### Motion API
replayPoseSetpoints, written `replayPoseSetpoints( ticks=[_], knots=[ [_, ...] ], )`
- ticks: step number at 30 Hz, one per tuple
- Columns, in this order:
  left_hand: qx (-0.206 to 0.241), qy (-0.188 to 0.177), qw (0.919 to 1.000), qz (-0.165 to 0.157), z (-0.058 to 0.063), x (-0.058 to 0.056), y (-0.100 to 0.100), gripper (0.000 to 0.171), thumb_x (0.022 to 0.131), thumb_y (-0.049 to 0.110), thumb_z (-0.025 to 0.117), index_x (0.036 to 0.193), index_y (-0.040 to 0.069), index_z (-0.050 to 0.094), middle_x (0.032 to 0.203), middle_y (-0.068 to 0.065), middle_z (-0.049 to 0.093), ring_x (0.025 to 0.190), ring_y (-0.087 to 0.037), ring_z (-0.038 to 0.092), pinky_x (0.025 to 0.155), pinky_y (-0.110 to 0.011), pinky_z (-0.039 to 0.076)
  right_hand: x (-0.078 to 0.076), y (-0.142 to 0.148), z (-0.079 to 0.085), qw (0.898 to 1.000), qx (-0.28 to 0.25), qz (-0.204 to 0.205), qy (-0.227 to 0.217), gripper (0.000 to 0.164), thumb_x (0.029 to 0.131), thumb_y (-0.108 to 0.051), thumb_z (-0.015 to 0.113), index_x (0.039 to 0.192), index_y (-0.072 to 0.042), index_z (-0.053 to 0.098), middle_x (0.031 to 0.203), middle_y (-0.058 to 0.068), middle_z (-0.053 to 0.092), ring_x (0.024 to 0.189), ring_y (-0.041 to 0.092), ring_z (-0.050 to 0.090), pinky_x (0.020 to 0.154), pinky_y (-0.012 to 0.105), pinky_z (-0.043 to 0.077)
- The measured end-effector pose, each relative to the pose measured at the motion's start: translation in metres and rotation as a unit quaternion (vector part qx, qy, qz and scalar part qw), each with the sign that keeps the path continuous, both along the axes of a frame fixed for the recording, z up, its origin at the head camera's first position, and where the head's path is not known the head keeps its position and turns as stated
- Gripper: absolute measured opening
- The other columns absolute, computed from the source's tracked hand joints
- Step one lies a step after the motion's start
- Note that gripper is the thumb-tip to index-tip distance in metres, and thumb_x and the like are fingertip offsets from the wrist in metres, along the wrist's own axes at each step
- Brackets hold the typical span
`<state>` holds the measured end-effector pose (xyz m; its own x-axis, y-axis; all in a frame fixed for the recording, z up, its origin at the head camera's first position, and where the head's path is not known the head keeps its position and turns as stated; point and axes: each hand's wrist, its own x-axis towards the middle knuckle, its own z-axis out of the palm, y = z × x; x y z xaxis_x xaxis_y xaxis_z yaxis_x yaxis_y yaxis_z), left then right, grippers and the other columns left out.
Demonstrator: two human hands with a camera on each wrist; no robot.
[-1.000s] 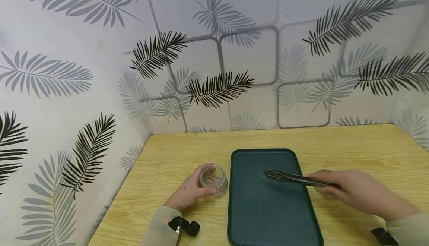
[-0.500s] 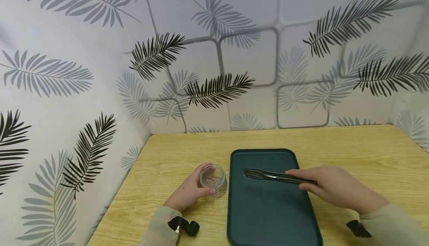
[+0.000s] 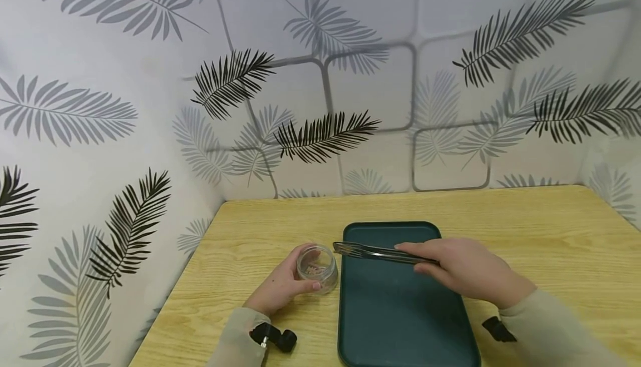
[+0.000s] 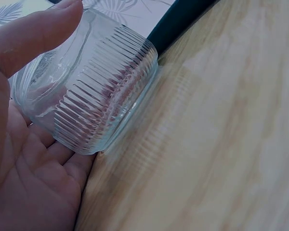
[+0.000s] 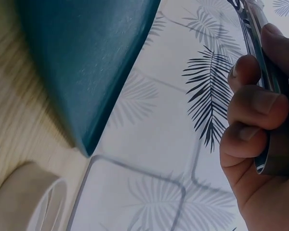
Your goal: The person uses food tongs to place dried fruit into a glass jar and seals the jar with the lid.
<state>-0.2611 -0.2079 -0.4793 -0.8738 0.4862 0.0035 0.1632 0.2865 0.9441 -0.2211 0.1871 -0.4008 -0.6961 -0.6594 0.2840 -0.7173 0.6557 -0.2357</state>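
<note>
My left hand (image 3: 280, 286) holds a small clear glass jar (image 3: 328, 283) upright on the table, thumb and fingers round its side. Small pale, pinkish bits (image 3: 314, 270) lie at its bottom. Close up in the left wrist view, the jar (image 4: 106, 86) shows ribbed walls. My right hand (image 3: 466, 269) grips dark metal tongs (image 3: 373, 252) over the green tray, fingers curled round the handle (image 5: 274, 139). Their tips are just right of the jar's rim, at the tray's left edge. Whether anything is between the tips is too small to tell.
A dark green rectangular tray (image 3: 400, 311) lies on the wooden table (image 3: 260, 222), right of the jar. A pale round rim-like object (image 5: 31, 199) stands beyond the tray in the right wrist view; my right hand hides it in the head view. Leaf-patterned wall covering (image 3: 370, 161) borders the table.
My right hand has carried the tongs leftward across the tray, from its right edge to beside the jar. The left hand and jar have stayed in place.
</note>
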Motion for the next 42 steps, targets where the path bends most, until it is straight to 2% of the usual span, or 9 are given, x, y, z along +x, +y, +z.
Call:
replayPoseSetpoints(
  ticks=[8, 14, 18, 22, 29, 35, 42],
  knots=[
    [-0.004, 0.002, 1.0000, -0.002, -0.001, 0.000, -0.002, 0.083, 0.089, 0.024, 0.081, 0.157, 0.020, 0.032, 0.155, -0.003, 0.042, 0.141, -0.023, 0.041, 0.109, -0.036, 0.037, -0.005, -0.021, 0.004, 1.000, -0.002, 0.012, 0.019, 0.050, 0.097, -0.030, 0.070, 0.145, -0.027, 0.058, 0.101, -0.014, 0.071, 0.072, -0.005, 0.056, 0.060, 0.026, 0.043],
    [-0.004, -0.007, 1.0000, 0.004, -0.002, 0.002, -0.003, 0.088, 0.089, 0.025, 0.080, 0.159, 0.019, 0.027, 0.156, -0.004, 0.042, 0.142, -0.023, 0.041, 0.108, -0.035, 0.038, -0.007, -0.036, 0.008, 1.000, -0.005, 0.017, 0.019, 0.049, 0.098, -0.029, 0.069, 0.145, -0.025, 0.059, 0.112, -0.010, 0.072, 0.080, -0.001, 0.063, 0.062, 0.027, 0.046],
    [-0.010, -0.016, 0.9997, 0.017, -0.001, 0.005, -0.002, 0.096, 0.089, 0.030, 0.081, 0.161, 0.017, 0.020, 0.153, -0.006, 0.044, 0.134, -0.023, 0.049, 0.107, -0.040, 0.040, -0.007, -0.043, 0.009, 1.000, 0.002, 0.018, 0.016, 0.048, 0.098, -0.032, 0.068, 0.145, -0.026, 0.059, 0.116, -0.008, 0.072, 0.079, -0.002, 0.062, 0.063, 0.028, 0.045],
    [-0.016, -0.021, 0.9994, 0.024, -0.002, 0.008, -0.001, 0.097, 0.089, 0.029, 0.081, 0.162, 0.017, 0.019, 0.148, -0.008, 0.048, 0.126, -0.022, 0.055, 0.104, -0.040, 0.042, -0.006, -0.047, 0.008, 1.000, 0.010, 0.021, 0.005, 0.050, 0.098, -0.034, 0.068, 0.146, -0.027, 0.057, 0.115, -0.009, 0.072, 0.074, -0.005, 0.057, 0.062, 0.027, 0.044],
    [-0.018, -0.007, 0.9995, 0.023, -0.003, 0.012, 0.002, 0.090, 0.090, 0.025, 0.080, 0.161, 0.021, 0.023, 0.149, -0.010, 0.046, 0.128, -0.024, 0.053, 0.105, -0.041, 0.041, -0.002, -0.042, 0.004, 1.000, 0.004, 0.020, -0.001, 0.051, 0.098, -0.034, 0.068, 0.148, -0.027, 0.055, 0.100, -0.016, 0.069, 0.063, -0.005, 0.047, 0.059, 0.027, 0.041],
    [-0.016, 0.005, 0.9997, 0.020, -0.002, 0.011, 0.002, 0.083, 0.089, 0.022, 0.080, 0.157, 0.026, 0.032, 0.148, -0.003, 0.047, 0.131, -0.022, 0.050, 0.107, -0.042, 0.039, -0.002, -0.031, 0.000, 1.000, 0.002, 0.014, -0.018, 0.052, 0.100, -0.037, 0.064, 0.149, -0.025, 0.053, 0.103, -0.016, 0.068, 0.072, -0.006, 0.054, 0.060, 0.026, 0.043],
    [0.003, -0.002, 1.0000, 0.006, -0.003, 0.010, 0.002, 0.083, 0.089, 0.023, 0.080, 0.157, 0.022, 0.032, 0.155, 0.000, 0.043, 0.142, -0.020, 0.040, 0.111, -0.044, 0.034, -0.001, -0.015, -0.006, 1.000, 0.008, -0.009, -0.025, 0.055, 0.099, -0.038, 0.064, 0.151, -0.026, 0.051, 0.096, -0.019, 0.065, 0.069, -0.006, 0.051, 0.059, 0.026, 0.041]
  ],
)
